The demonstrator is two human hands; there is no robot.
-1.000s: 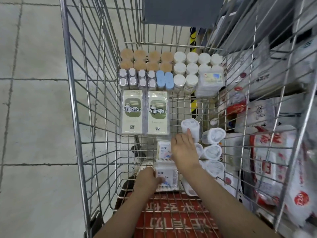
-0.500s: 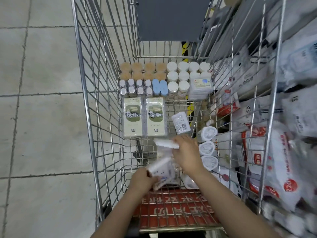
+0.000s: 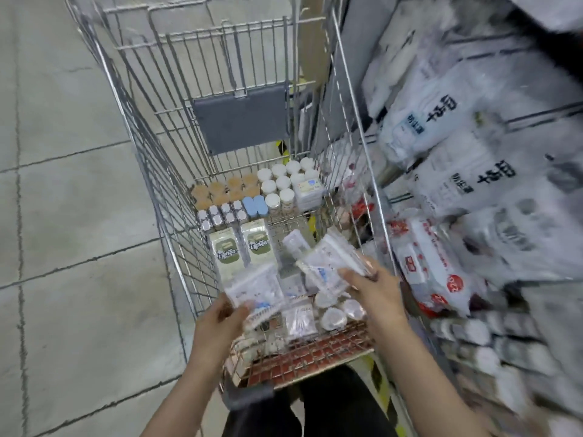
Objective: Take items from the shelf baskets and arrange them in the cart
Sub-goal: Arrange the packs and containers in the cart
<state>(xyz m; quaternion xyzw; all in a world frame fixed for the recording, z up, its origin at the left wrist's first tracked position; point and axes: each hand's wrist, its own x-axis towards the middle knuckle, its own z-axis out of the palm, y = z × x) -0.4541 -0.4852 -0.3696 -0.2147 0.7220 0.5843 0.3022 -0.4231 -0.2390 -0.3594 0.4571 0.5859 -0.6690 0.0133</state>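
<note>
I have a clear packet (image 3: 255, 290) pinched in my left hand (image 3: 220, 323) and another packet (image 3: 328, 263) gripped in my right hand (image 3: 375, 288), both above the cart (image 3: 176, 216) floor, so next I must lay them beside the green boxes (image 3: 244, 247) ahead.

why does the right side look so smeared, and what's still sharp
Head view: motion blur streaks the shelf packs at right and the clear packets in the left hand and right hand; the cart's far jars stay fairly crisp; wide-angle lens bows the cart wires.
</note>
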